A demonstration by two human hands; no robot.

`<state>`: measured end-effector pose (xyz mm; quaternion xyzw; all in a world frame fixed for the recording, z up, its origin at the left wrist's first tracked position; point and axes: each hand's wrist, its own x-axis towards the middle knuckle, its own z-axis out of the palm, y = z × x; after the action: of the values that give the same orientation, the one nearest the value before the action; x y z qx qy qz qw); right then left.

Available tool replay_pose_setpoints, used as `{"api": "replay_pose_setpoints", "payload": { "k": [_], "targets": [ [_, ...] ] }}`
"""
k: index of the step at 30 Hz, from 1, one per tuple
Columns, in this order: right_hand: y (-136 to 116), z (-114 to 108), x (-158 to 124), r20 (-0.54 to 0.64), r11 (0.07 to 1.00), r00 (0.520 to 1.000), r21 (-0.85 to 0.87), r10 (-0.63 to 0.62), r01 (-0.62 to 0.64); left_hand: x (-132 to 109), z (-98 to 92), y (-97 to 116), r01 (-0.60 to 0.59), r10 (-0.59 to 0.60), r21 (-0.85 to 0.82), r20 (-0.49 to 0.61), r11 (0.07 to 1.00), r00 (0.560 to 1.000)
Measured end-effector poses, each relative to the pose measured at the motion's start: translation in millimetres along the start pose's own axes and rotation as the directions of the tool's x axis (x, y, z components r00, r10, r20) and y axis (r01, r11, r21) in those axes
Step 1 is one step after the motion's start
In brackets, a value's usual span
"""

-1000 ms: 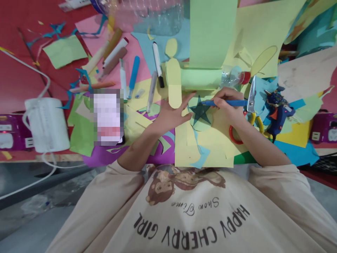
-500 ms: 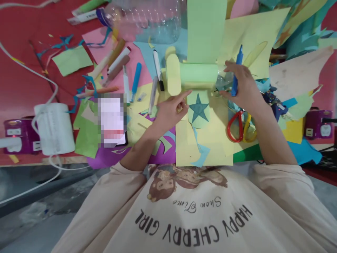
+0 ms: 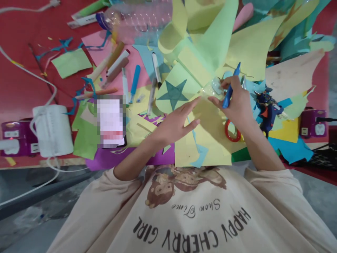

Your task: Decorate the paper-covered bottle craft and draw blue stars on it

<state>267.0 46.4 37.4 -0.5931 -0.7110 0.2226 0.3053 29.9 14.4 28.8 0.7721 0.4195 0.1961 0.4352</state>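
- On the table (image 3: 18, 31), head view: a green star (image 3: 173, 92) on pale green paper (image 3: 191, 84) lies near a clear bottle neck (image 3: 211, 88).
- Left hand (image 3: 179, 121): grip spread loosely, just beside the star.
- Right hand (image 3: 238, 102): grip clasped around a blue marker (image 3: 228, 96).

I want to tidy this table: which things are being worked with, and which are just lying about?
Seemingly in use:
blue marker, in the right hand
paper with the star, beside the left hand
paper-wrapped bottle, its clear neck near the right hand

Seemingly lying about:
scissors
glue gun
large clear bottle
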Motion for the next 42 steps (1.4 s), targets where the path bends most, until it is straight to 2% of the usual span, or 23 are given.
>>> {"api": "replay_pose_setpoints", "payload": {
  "k": [3,7,10,13,15,18,21,23,25,30,34,35,36,37,38,39,40,41,42],
  "targets": [
    [-15,12,-25,-0.005,0.988,0.997,0.133,0.083,-0.081,-5,24.3,-1,0.067,-0.071,-0.167,-0.018,0.984,0.997],
    [-29,30,-54,0.069,0.973,0.994,0.207,0.089,-0.102,-18,50.3,-3,0.091,-0.156,-0.337,-0.172,0.937,0.973],
    [-36,42,-74,0.126,0.975,0.991,0.211,0.051,-0.077,-29,56.6,-10,0.115,-0.232,-0.435,-0.226,0.893,0.946],
    [-40,48,-88,0.196,0.966,0.981,0.255,-0.001,-0.050,-35,51.4,-28,0.117,-0.293,-0.483,-0.307,0.868,0.905],
    [-38,47,-93,0.229,0.948,0.973,0.316,-0.033,-0.042,-36,40.8,-42,0.152,-0.335,-0.452,-0.358,0.879,0.871],
    [-29,37,-98,0.199,0.914,0.979,0.404,-0.043,-0.042,-30,13.0,-57,0.190,-0.338,-0.420,-0.312,0.887,0.888],
    [-12,21,-100,0.082,0.846,0.997,0.532,-0.014,-0.032,-22,-23.8,-62,0.182,-0.312,-0.397,-0.291,0.899,0.905],
    [1,11,-102,-0.004,0.798,1.000,0.603,0.018,-0.012,-17,-46.8,-60,0.225,-0.315,-0.361,-0.211,0.905,0.925],
    [13,2,-103,-0.029,0.789,0.998,0.614,0.060,-0.030,-11,-64.5,-58,0.259,-0.304,-0.306,-0.108,0.916,0.947],
    [31,-9,-103,0.050,0.803,0.997,0.592,0.050,-0.070,11,-91.6,-63,0.312,-0.283,-0.257,0.142,0.915,0.948],
    [30,-6,-98,0.134,0.768,0.990,0.631,0.033,-0.111,34,-120.4,-67,0.245,-0.232,-0.026,0.232,0.969,0.945],
    [29,-5,-97,0.163,0.755,0.986,0.643,0.029,-0.129,36,-128.6,-62,0.227,-0.241,0.087,0.214,0.970,0.947],
    [27,-4,-96,0.196,0.742,0.980,0.654,0.022,-0.148,37,-136.1,-53,0.230,-0.262,0.213,0.137,0.950,0.955],
    [26,-4,-95,0.227,0.729,0.974,0.663,0.016,-0.167,34,-142.0,-41,0.254,-0.280,0.305,0.042,0.918,0.959],
    [24,-3,-94,0.254,0.719,0.967,0.670,0.011,-0.184,29,-145.6,-27,0.272,-0.252,0.336,-0.102,0.902,0.962],
    [23,-2,-93,0.275,0.711,0.961,0.674,0.006,-0.198,22,-146.2,-13,0.257,-0.222,0.350,-0.138,0.901,0.965],
    [23,-2,-93,0.294,0.707,0.956,0.676,0.002,-0.209,13,-143.5,0,0.229,-0.153,0.364,-0.227,0.903,0.962],
    [22,-1,-92,0.311,0.704,0.950,0.676,-0.002,-0.219,3,-137.5,11,0.198,-0.091,0.417,-0.262,0.887,0.961],
    [22,-1,-92,0.326,0.701,0.945,0.676,-0.008,-0.227,-6,-128.3,19,0.159,-0.040,0.474,-0.250,0.866,0.967]
  ]
}}
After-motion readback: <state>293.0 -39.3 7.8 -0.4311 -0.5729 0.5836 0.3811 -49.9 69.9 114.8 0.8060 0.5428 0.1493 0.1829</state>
